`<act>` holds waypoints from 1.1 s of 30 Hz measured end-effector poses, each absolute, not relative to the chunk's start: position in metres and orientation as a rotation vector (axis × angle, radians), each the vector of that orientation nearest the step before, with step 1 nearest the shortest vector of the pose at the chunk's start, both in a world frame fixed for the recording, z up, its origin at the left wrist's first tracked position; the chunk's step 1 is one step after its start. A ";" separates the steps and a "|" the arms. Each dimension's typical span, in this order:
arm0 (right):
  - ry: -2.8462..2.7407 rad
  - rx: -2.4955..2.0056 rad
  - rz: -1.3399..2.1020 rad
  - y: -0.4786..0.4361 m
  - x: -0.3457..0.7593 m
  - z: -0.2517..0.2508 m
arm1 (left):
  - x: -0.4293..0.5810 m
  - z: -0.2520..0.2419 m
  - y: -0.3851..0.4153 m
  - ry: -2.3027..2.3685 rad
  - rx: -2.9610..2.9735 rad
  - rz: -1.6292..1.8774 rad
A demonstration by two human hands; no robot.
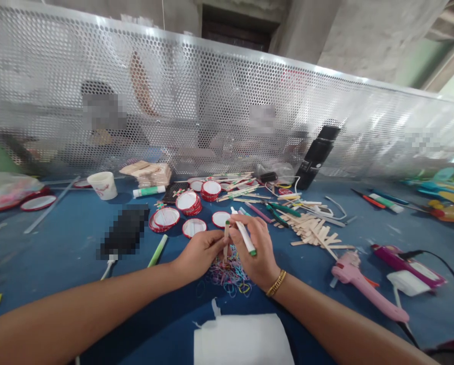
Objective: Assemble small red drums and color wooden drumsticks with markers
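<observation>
My left hand pinches a wooden craft stick upright between thumb and fingers; the stick's top end is green. In my right hand lies a white marker with a green end, slanting across the fingers. The right fingertips are close to the stick; whether they touch it I cannot tell. Beneath both hands is a tangled heap of coloured rubber bands, partly covered by them. Just beyond the hands lie round red-rimmed lids, several of them stacked.
Loose craft sticks, pliers and a pink glue gun lie to the right. A black bottle leans on the perforated metal screen. Left are a paper cup and a green marker. White cloth-like material lies in front.
</observation>
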State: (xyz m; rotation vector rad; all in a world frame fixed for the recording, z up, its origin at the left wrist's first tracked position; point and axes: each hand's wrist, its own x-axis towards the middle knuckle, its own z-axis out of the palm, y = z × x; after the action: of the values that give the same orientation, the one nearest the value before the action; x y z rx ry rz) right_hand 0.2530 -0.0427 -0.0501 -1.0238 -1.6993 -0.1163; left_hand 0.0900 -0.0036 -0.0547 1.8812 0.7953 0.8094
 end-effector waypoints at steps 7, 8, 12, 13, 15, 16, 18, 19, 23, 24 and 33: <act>-1.370 -0.920 0.420 -0.037 0.249 -0.050 | 0.092 -0.033 -0.007 0.802 2.077 0.690; -1.332 -0.922 0.463 -0.036 0.250 -0.048 | 0.092 -0.028 -0.008 0.823 2.115 0.690; -1.231 -1.047 0.495 -0.035 0.257 -0.042 | 0.085 -0.013 0.000 0.863 2.103 0.860; -1.222 -1.071 0.485 -0.035 0.259 -0.042 | 0.082 -0.011 0.004 0.859 2.031 0.890; -1.217 -1.087 0.477 -0.034 0.261 -0.042 | 0.074 -0.011 0.010 0.887 1.902 0.968; -1.218 -1.084 0.485 -0.033 0.262 -0.043 | 0.070 -0.011 0.011 0.905 1.844 1.031; -1.220 -1.068 0.507 -0.031 0.262 -0.045 | 0.062 -0.012 0.010 0.918 1.758 1.091; -1.220 -1.060 0.514 -0.031 0.262 -0.046 | 0.057 -0.012 0.008 0.943 1.749 1.092; -1.224 -1.038 0.509 -0.030 0.262 -0.049 | 0.025 -0.005 0.002 1.203 1.928 1.026; -1.227 -1.031 0.503 -0.031 0.262 -0.049 | 0.012 -0.003 0.004 1.301 1.985 1.007; -1.229 -0.973 0.530 -0.034 0.260 -0.050 | -0.088 -0.006 0.052 2.379 2.046 0.477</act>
State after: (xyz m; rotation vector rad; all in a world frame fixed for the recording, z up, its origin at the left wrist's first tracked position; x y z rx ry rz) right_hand 0.2599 -0.0341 -0.0498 -0.9731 -1.2287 0.5299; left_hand -0.0879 0.0524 -0.0063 2.0460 2.3790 0.4769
